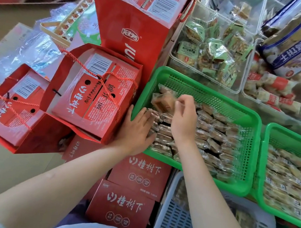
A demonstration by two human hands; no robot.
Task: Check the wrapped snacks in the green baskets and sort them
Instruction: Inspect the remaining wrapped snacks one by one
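A green basket in the middle holds rows of clear-wrapped brown snacks. My right hand is raised over its left part and pinches one wrapped snack by its edge. My left hand lies flat with straight fingers on the snacks at the basket's left rim. A second green basket at the right is packed with paler wrapped snacks.
Red gift bags with boxes stand to the left, and red boxes lie under the basket's near edge. A grey-blue basket sits at the bottom. Clear bins of green-wrapped and red-wrapped snacks stand behind.
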